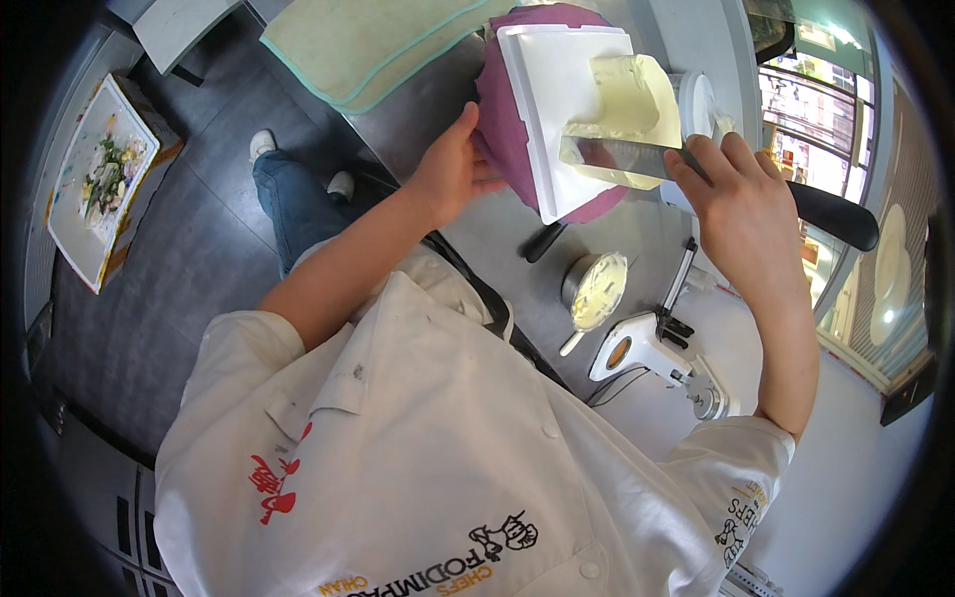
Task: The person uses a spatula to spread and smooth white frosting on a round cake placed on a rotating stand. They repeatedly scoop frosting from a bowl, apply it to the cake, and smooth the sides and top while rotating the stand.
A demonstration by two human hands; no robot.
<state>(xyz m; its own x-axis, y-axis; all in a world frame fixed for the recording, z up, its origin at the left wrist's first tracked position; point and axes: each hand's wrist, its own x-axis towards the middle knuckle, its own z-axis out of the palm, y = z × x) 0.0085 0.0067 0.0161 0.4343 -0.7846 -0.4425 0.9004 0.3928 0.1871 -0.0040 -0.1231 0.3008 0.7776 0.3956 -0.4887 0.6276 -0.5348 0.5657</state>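
Observation:
My right hand [739,198] grips a long straight metal blade [623,157] with a black handle [834,215], its flat lying against a pale yellow, cream-coated block [634,93]. The block, perhaps a cake, has smooth sides and rests on a white square board [541,112]. Under the board a purple cloth [498,101] covers a support that I cannot see. My left hand [448,175] is at the cloth's near left edge, thumb raised and fingers apart; its fingertips are close to the cloth, and contact is unclear.
Nearer me on the metal table stands a bowl of pale yellow cream [597,291] with a utensil in it. A black handle [543,242] pokes from under the cloth. Beyond the block is a white tub [697,104]. A green mat [388,45] and a white machine [642,351] flank the workspace.

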